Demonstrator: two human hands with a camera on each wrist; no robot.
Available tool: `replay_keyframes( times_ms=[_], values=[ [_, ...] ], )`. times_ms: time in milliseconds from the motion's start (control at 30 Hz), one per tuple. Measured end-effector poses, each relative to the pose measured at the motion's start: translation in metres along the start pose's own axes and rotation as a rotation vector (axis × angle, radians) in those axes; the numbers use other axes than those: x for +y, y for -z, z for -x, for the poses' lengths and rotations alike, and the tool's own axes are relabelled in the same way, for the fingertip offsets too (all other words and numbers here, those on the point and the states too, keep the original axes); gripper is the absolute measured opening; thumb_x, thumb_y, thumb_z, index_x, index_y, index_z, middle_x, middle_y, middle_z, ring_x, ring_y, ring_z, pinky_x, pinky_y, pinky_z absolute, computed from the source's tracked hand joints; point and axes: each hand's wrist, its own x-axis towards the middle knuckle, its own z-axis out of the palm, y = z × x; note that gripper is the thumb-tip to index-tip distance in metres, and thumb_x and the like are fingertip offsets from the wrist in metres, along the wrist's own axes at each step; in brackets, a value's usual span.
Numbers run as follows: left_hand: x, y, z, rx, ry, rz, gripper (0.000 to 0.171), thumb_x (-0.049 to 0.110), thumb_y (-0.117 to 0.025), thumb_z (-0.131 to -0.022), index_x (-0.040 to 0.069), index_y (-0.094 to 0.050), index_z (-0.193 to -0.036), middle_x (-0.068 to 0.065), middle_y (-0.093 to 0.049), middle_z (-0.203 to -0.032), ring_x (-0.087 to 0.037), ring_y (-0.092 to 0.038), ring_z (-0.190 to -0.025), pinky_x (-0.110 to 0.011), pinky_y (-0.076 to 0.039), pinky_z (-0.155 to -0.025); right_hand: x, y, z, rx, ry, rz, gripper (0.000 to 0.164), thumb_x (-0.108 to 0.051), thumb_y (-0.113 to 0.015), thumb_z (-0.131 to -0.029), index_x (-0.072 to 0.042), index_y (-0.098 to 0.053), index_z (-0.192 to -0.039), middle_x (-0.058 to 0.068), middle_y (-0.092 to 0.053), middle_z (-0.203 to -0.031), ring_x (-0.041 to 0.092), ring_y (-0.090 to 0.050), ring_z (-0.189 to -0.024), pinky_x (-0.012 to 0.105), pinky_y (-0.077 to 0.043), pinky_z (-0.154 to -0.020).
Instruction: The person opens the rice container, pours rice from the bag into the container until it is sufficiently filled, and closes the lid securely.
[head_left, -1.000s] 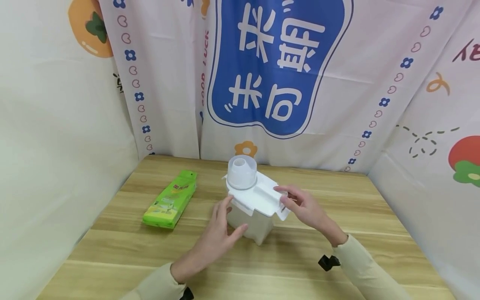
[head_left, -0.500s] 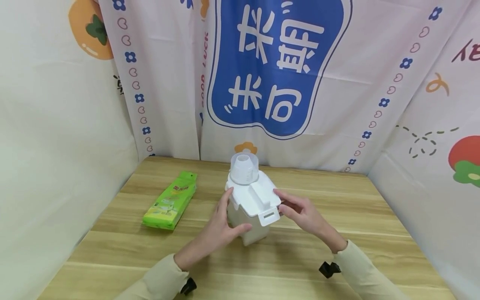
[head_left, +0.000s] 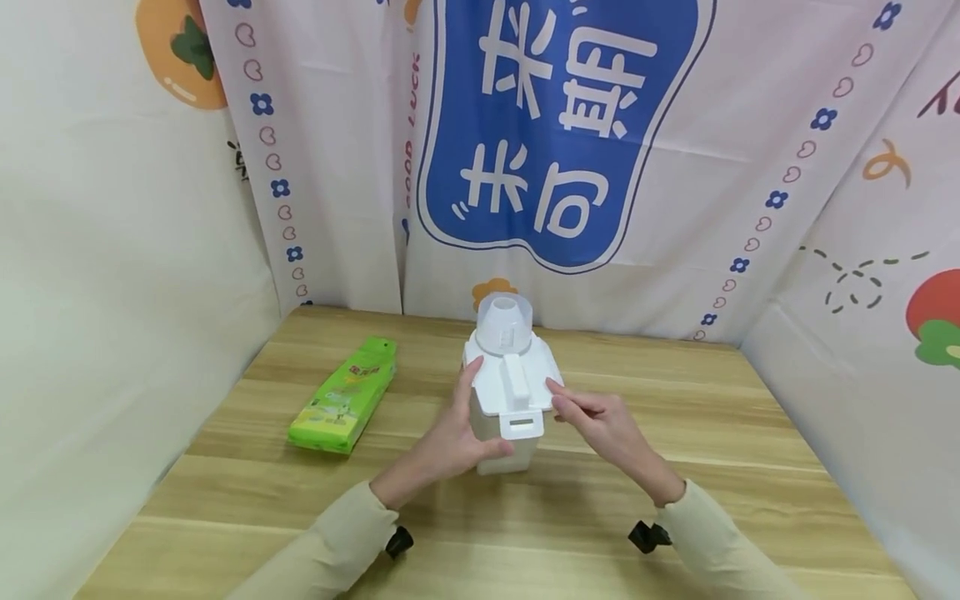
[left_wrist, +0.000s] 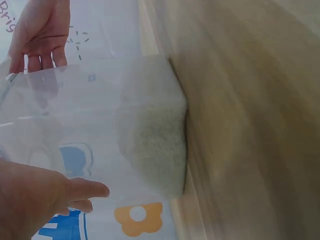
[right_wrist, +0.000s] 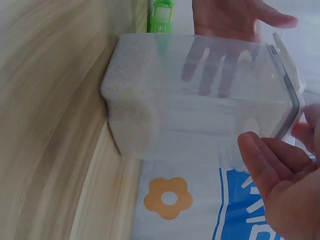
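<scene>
A clear plastic storage box stands upright on the table under a white lid, with a clear-and-white measuring cup on top. The lid's slotted clip faces the person. Pale grains, seemingly rice, fill the box's lower part in the right wrist view. My left hand lies along the box's left side, fingers extended and thumb toward the front. My right hand is at the right edge of the lid, fingers loosely bent; whether the fingertips touch it is unclear.
A green printed packet lies on the wooden table, left of the box. Printed cloth hangs behind the table and on both sides. Black straps sit at both sleeves.
The box has turned clockwise between my hands, so its clip swung from the right to the front and the cup moved right. My left hand shifted right with it; the packet stayed put.
</scene>
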Motion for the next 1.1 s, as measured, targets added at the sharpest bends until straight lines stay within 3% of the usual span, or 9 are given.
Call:
replay_keyframes(
  times_ms=[133, 333, 500, 633, 767, 933, 1100],
  values=[
    [0.000, 0.000, -0.002, -0.003, -0.053, -0.030, 0.127, 0.024, -0.089, -0.071, 0.019, 0.005, -0.156, -0.017, -0.012, -0.162, -0.037, -0.026, -0.145, -0.063, -0.023, -0.115, -0.003, -0.004, -0.004, 0.021, 0.053, 0.020, 0.023, -0.004, -0.063, -0.094, 0.002, -0.070, -0.116, 0.015, -0.066, -0.122, 0.005, -0.072, -0.085, 0.029, -0.060, -0.072],
    [0.001, -0.001, 0.001, -0.015, -0.005, -0.022, 0.127, 0.032, -0.088, -0.073, 0.024, 0.008, -0.155, -0.017, -0.016, -0.161, -0.036, -0.026, -0.145, -0.065, -0.023, -0.114, -0.004, -0.009, -0.005, 0.048, 0.127, 0.032, 0.021, 0.007, -0.063, -0.090, 0.008, -0.071, -0.109, 0.021, -0.066, -0.117, 0.000, -0.069, -0.084, 0.021, -0.058, -0.068],
    [0.002, -0.002, 0.000, 0.001, 0.004, -0.017, 0.119, 0.030, -0.087, -0.074, 0.026, 0.000, -0.154, -0.010, -0.009, -0.163, -0.032, -0.024, -0.146, -0.064, -0.023, -0.115, -0.012, -0.013, -0.004, 0.082, 0.167, 0.044, 0.020, 0.013, -0.062, -0.088, 0.013, -0.069, -0.106, 0.027, -0.066, -0.112, -0.007, -0.064, -0.076, 0.019, -0.058, -0.066],
    [0.001, -0.003, -0.001, 0.007, -0.038, -0.027, 0.110, 0.030, -0.085, -0.076, 0.023, -0.006, -0.153, -0.005, -0.005, -0.163, -0.029, -0.023, -0.145, -0.063, -0.024, -0.114, -0.028, -0.014, -0.001, 0.088, 0.169, 0.032, 0.023, 0.013, -0.062, -0.087, 0.014, -0.067, -0.109, 0.029, -0.067, -0.108, -0.008, -0.060, -0.070, 0.017, -0.055, -0.060],
    [-0.001, -0.004, -0.001, 0.011, -0.080, -0.027, 0.107, 0.030, -0.084, -0.078, 0.021, -0.007, -0.152, -0.004, -0.006, -0.162, -0.029, -0.024, -0.144, -0.062, -0.024, -0.114, -0.032, -0.015, 0.002, 0.065, 0.182, 0.012, 0.033, 0.012, -0.066, -0.084, 0.015, -0.062, -0.117, 0.030, -0.070, -0.099, -0.002, -0.064, -0.071, 0.019, -0.054, -0.055],
    [-0.002, -0.004, -0.001, 0.008, -0.099, -0.036, 0.105, 0.031, -0.082, -0.079, 0.021, -0.008, -0.152, -0.004, -0.003, -0.162, -0.030, -0.024, -0.144, -0.063, -0.026, -0.113, -0.016, -0.019, 0.005, 0.051, 0.174, -0.005, 0.050, 0.013, -0.073, -0.078, 0.016, -0.057, -0.125, 0.026, -0.072, -0.096, 0.014, -0.072, -0.081, 0.031, -0.060, -0.061],
    [-0.004, -0.004, -0.001, 0.002, -0.096, -0.045, 0.102, 0.032, -0.081, -0.081, 0.022, -0.008, -0.152, -0.003, 0.000, -0.163, -0.030, -0.024, -0.144, -0.062, -0.028, -0.112, -0.002, -0.022, 0.006, 0.059, 0.189, 0.034, 0.061, 0.009, -0.078, -0.074, 0.010, -0.056, -0.130, 0.022, -0.074, -0.098, 0.018, -0.073, -0.082, 0.031, -0.060, -0.064]
  ],
)
